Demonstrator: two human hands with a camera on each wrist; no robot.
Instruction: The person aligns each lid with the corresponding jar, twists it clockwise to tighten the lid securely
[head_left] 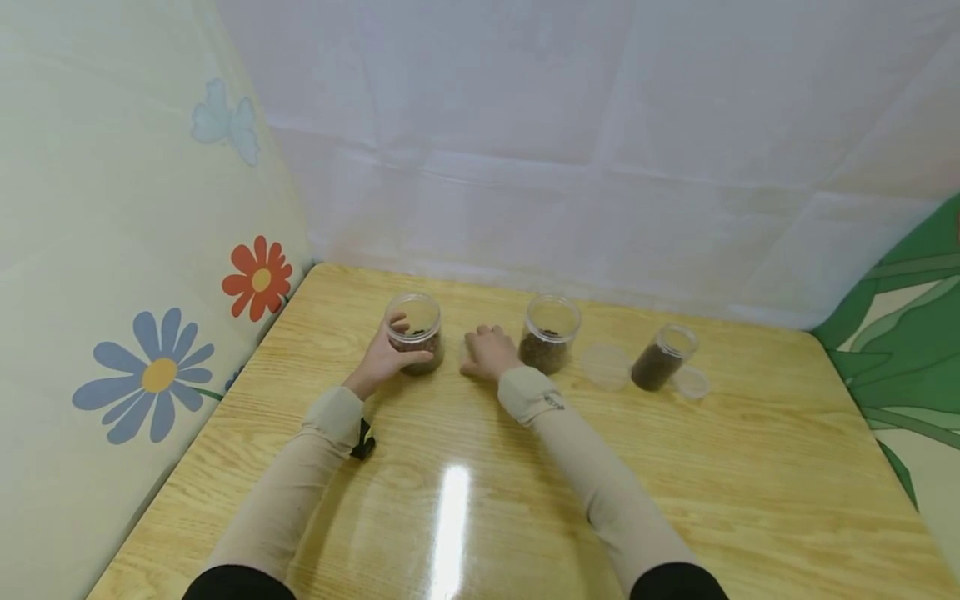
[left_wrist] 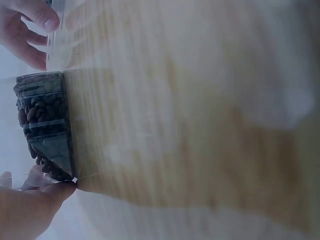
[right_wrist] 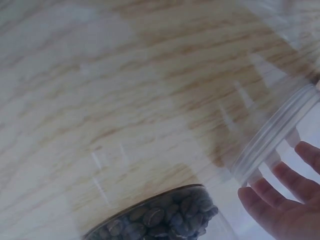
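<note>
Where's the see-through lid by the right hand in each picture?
Right wrist: the clear lid is toward the right edge, by the fingertips.
Head: near the middle, partly hidden by the right hand.
Left wrist: only a faint edge seems to show, at the upper left, by that same hand's fingertips.
Landmark in all three: the right hand.

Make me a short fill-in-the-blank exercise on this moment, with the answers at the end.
1. The left hand grips the wide jar farthest to the ____.
2. The right hand is at a clear ____ between that jar and the middle jar.
3. Counting the narrow jar, ____ jars stand on the table.
Missing words: left; lid; three.
</note>
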